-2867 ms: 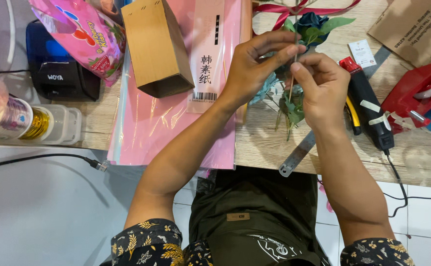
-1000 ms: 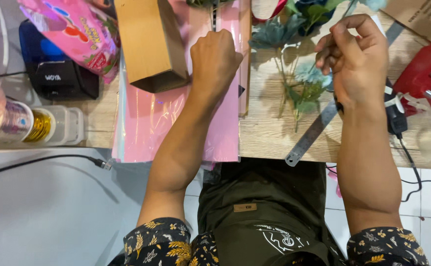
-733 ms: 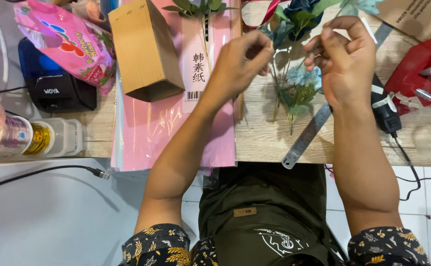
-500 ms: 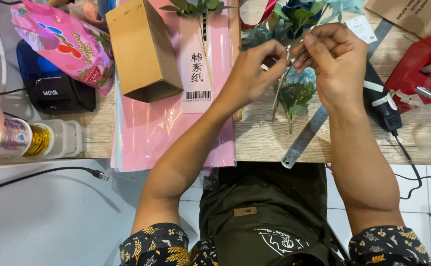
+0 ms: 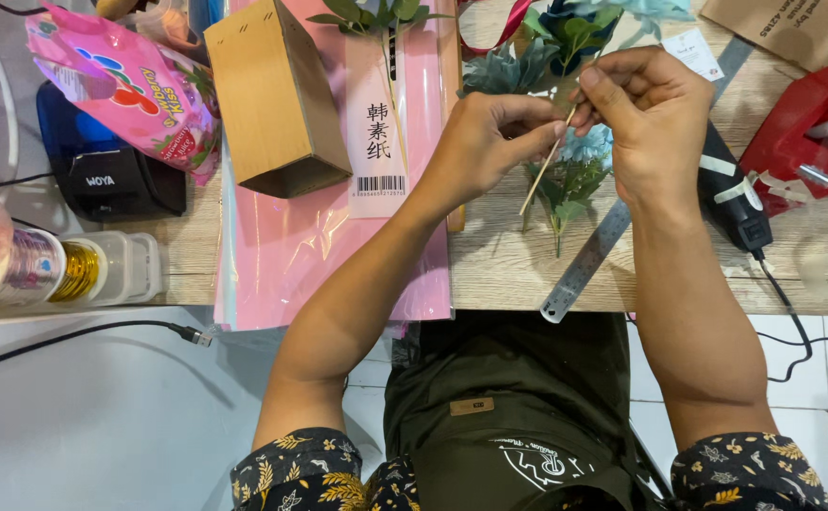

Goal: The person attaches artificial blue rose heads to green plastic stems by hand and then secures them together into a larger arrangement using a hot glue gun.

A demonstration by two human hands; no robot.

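A thin wooden stick (image 5: 545,163) slants above the wooden tabletop (image 5: 509,265), pinched near its upper end between the fingertips of the left hand (image 5: 490,137) and the right hand (image 5: 651,123), both closed on it. Beneath it lie green artificial foliage (image 5: 565,189) and a metal ruler (image 5: 586,260); pink wrapping sheets (image 5: 319,246) and a cardboard box (image 5: 277,95) lie to the left, and a black glue gun (image 5: 734,199) lies to the right.

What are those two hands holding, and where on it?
A thin wooden stick, pinched near its upper end between the fingers of the left hand and right hand.
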